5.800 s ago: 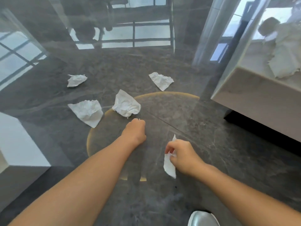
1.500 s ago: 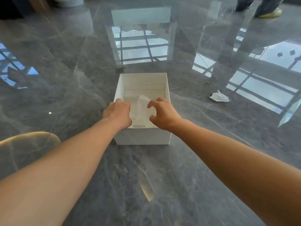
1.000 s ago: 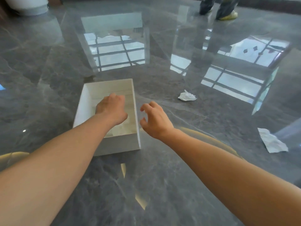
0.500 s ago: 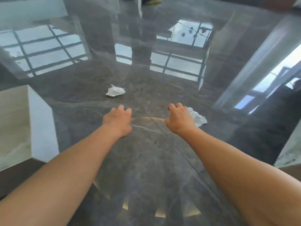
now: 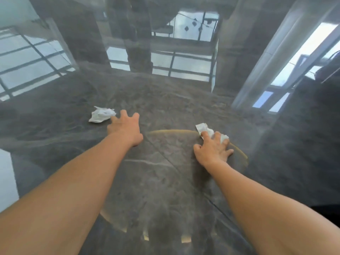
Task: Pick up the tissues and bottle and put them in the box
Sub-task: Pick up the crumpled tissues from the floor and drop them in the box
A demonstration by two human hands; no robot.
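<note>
Head-camera view of a glossy dark grey marble floor (image 5: 165, 181) that mirrors window frames and pillars. Nearest the camera, two bare forearms enter from the lower corners and extend forward over a faint circular gold-edged reflection (image 5: 241, 153) on the stone. The right hand (image 5: 213, 150) lies palm down on the floor, fingers spread and open; its fingertips (image 5: 218, 137) rest on the near edge of a crumpled white tissue (image 5: 204, 129), which lies flat on the floor and projects beyond the hand toward the upper left. The fingers press on the paper but are not closed around it. The left hand (image 5: 127, 128), slightly farther out, is raised palm down with the fingers splayed wide and empty; its outermost finger is touching or just beside a second crumpled tissue (image 5: 102, 115), and which of the two cannot be told. This second tissue lies on the floor to the left of the hand. A pale vertical surface (image 5: 7, 177) shows at the left edge of the frame, too cropped to identify. Farthest away, the floor carries bright reflections of gridded windows (image 5: 184, 67). The picture is blurred throughout.
</note>
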